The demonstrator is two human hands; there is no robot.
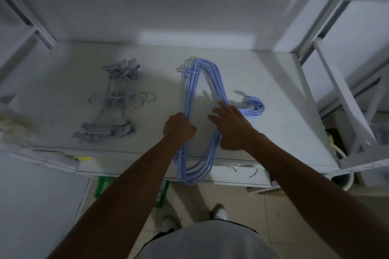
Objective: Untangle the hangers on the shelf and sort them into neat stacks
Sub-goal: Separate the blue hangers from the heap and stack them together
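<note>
A stack of blue hangers (190,90) lies on the white shelf (273,82), hooks to the right, its near end jutting over the front edge. My left hand (179,127) grips the stack's straight bars in a fist. My right hand (230,126) rests on the curved shoulder side of the stack, fingers spread and fairly straight. To the left lies a pile of grey clip hangers (112,101), apart from both hands.
Shelf uprights and braces rise at the left (27,25) and right (341,99). A yellowish plastic bag (14,126) sits at the shelf's left edge. A green crate (105,185) stands on the tiled floor under the shelf, near my feet.
</note>
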